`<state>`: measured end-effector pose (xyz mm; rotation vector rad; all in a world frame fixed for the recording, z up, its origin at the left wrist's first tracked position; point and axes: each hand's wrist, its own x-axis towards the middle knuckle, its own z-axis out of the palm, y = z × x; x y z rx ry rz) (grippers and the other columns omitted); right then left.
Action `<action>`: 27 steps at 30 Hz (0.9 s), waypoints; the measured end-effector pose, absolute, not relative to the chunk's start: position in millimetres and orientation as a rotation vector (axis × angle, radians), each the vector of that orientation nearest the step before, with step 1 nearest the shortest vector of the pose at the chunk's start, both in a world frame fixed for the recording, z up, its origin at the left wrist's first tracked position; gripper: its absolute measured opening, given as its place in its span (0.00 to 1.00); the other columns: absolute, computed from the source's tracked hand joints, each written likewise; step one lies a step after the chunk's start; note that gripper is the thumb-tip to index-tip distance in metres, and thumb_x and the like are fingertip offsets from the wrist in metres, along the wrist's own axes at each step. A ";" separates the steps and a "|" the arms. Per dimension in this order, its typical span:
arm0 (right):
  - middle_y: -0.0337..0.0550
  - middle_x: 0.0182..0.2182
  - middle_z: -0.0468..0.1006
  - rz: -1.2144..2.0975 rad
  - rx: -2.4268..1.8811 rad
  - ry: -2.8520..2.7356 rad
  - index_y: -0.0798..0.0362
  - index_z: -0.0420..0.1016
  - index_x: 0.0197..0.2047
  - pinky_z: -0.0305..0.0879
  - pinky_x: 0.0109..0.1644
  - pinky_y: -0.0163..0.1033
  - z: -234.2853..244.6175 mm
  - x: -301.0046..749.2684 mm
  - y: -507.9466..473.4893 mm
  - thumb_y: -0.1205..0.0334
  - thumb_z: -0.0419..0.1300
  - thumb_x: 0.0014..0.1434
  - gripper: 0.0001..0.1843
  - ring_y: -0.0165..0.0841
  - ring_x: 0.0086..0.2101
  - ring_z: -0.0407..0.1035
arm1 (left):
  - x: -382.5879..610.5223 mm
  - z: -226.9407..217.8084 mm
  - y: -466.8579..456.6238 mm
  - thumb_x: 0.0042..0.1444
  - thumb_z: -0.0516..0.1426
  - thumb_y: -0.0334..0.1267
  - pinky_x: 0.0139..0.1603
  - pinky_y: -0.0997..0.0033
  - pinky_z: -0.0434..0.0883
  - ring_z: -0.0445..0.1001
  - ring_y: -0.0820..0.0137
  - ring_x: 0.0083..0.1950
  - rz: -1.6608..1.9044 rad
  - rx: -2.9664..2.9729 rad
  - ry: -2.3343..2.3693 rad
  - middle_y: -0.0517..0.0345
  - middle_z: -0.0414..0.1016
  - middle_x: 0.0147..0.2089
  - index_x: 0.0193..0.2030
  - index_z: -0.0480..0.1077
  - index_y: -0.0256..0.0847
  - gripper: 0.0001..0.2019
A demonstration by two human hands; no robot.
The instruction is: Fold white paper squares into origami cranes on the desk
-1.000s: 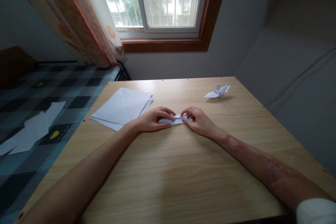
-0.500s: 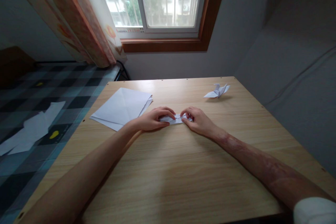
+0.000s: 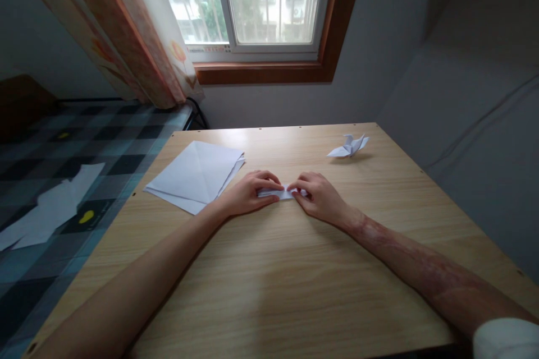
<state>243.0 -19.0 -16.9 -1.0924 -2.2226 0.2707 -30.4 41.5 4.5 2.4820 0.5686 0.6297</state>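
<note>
A small folded piece of white paper (image 3: pixel 281 193) lies flat on the wooden table (image 3: pixel 295 269), near its middle. My left hand (image 3: pixel 248 193) presses on its left end with curled fingers. From the right, my right hand (image 3: pixel 316 196) pinches the paper's other end with its fingertips. Most of the paper is hidden under the fingers.
A stack of white sheets (image 3: pixel 196 175) lies at the table's left side. A finished paper bird (image 3: pixel 348 146) stands at the far right. A bed with a checked cover (image 3: pixel 63 179) and loose paper scraps (image 3: pixel 46 210) is on the left; a window (image 3: pixel 252 0) is behind.
Both hands have drawn slightly closer together over the folded paper, covering more of it. Nothing else has moved.
</note>
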 end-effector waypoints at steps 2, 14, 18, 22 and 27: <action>0.46 0.41 0.81 0.245 -1.074 -2.230 0.47 0.85 0.46 0.65 0.51 0.48 -18.0 243.8 -18.9 0.68 0.65 0.70 0.08 0.42 0.44 0.73 | -31.5 3.9 42.7 0.71 0.64 0.45 0.60 0.58 0.73 0.79 0.61 0.55 0.612 2.500 0.574 0.49 0.82 0.57 0.60 0.84 0.50 0.14; 0.47 0.53 0.85 0.242 -1.021 -2.285 0.45 0.84 0.50 0.68 0.58 0.52 -17.1 245.1 -20.3 0.70 0.64 0.70 0.11 0.45 0.52 0.76 | -35.8 5.8 47.7 0.74 0.59 0.40 0.67 0.53 0.71 0.76 0.59 0.62 0.519 2.520 0.531 0.50 0.80 0.63 0.67 0.80 0.55 0.18; 0.47 0.52 0.85 0.229 -1.027 -2.288 0.45 0.84 0.49 0.69 0.58 0.52 -18.3 244.6 -20.5 0.69 0.64 0.70 0.11 0.45 0.51 0.76 | -33.8 4.6 42.6 0.74 0.59 0.39 0.65 0.55 0.71 0.76 0.61 0.59 0.570 2.550 0.570 0.52 0.81 0.61 0.66 0.80 0.56 0.18; 0.48 0.51 0.85 0.216 -1.029 -2.300 0.46 0.84 0.48 0.69 0.58 0.52 -17.0 244.0 -21.6 0.69 0.64 0.69 0.10 0.45 0.51 0.76 | -31.0 2.4 38.2 0.73 0.60 0.40 0.63 0.57 0.71 0.77 0.63 0.54 0.631 2.618 0.640 0.54 0.83 0.58 0.62 0.83 0.56 0.15; 0.48 0.52 0.86 0.165 -1.031 -2.337 0.45 0.85 0.53 0.67 0.59 0.54 -15.3 244.2 -22.2 0.67 0.62 0.71 0.13 0.46 0.50 0.75 | -30.4 0.5 37.1 0.74 0.60 0.41 0.64 0.55 0.70 0.79 0.63 0.55 0.653 2.696 0.654 0.55 0.84 0.58 0.61 0.83 0.57 0.14</action>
